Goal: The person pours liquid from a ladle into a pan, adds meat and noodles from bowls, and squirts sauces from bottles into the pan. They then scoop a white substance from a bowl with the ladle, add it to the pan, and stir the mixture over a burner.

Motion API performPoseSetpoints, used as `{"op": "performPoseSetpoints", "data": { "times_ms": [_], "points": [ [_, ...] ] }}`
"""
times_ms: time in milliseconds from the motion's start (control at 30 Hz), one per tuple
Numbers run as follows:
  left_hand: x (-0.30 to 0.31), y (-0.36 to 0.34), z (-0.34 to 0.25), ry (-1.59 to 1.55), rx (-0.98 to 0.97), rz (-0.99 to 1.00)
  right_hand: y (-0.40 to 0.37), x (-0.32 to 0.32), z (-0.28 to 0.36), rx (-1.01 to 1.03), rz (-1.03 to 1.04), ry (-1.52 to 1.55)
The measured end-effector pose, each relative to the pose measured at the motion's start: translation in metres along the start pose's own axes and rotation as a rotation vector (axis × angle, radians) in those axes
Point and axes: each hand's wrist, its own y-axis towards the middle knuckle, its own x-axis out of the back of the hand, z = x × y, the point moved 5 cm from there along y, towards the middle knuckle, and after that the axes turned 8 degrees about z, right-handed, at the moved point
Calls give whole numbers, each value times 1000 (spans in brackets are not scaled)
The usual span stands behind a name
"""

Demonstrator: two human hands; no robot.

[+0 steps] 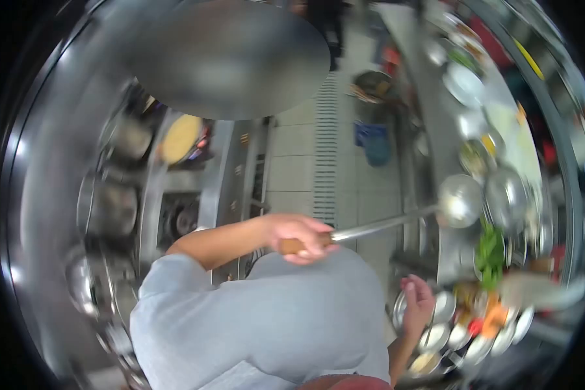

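My left hand (300,239) is wrapped round the wooden handle of a long metal ladle (387,226). The ladle reaches to the right across my body, its round bowl over the edge of the right-hand counter beside a metal bowl (506,195). Lower right, my right hand (420,300) has its fingers curled near several small bowls of ingredients (433,338). A small dark red spot shows at its fingertips; whether it is a held thing is too blurred to tell.
A stove (182,218) with pots (110,207) runs along the left; a round yellow thing (182,138) sits over a lit burner. Green leaves (490,255) and a white bowl (464,84) are on the right counter (454,250). A blurred grey oval (234,58) covers the top. A floor drain (325,149) runs ahead.
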Motion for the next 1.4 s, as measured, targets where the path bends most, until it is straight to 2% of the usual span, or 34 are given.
{"op": "performPoseSetpoints", "data": {
  "times_ms": [33,100,167,200,267,333,367,400,533,600,733,833,933,1033,1133,1233,1400],
  "points": [
    [-2,-4,-8,8,-110,58,24,-40,28,-6,175,73],
    [2,-9,-9,-13,-262,46,60,-116,80,1,450,168],
    [12,-15,-20,-5,-422,46,90,-184,127,30,592,235],
    [28,-32,-37,46,-557,1,116,-241,153,40,693,261],
    [40,-58,-56,123,-693,-60,136,-308,177,-11,702,294],
    [70,-87,-61,513,-756,-283,153,-351,186,-93,797,357],
    [89,-102,-61,699,-769,-406,163,-372,191,-141,838,385],
    [116,-117,-49,713,-689,-500,181,-388,188,-204,791,359],
    [245,-198,37,359,-574,-1036,238,-482,207,-219,988,92],
    [314,-206,100,-108,-686,-1139,261,-538,210,-223,1119,-50],
    [467,-182,185,-661,-1013,-1182,294,-657,204,-100,1350,-400],
    [507,-177,181,-966,-1163,-1188,319,-741,183,125,1498,-689],
    [533,-175,159,-1158,-1327,-1091,320,-798,183,572,1471,-1097],
    [557,-176,140,-1220,-1467,-1033,346,-837,157,1512,1353,-1185],
    [580,-174,137,-1241,-1631,-968,355,-858,151,1147,1561,-1292],
    [589,-172,125,-1261,-1718,-966,352,-868,155,320,1851,-1123],
    [591,-183,107,-1284,-1863,-935,348,-877,183,-488,1883,-851]
  ]
}}
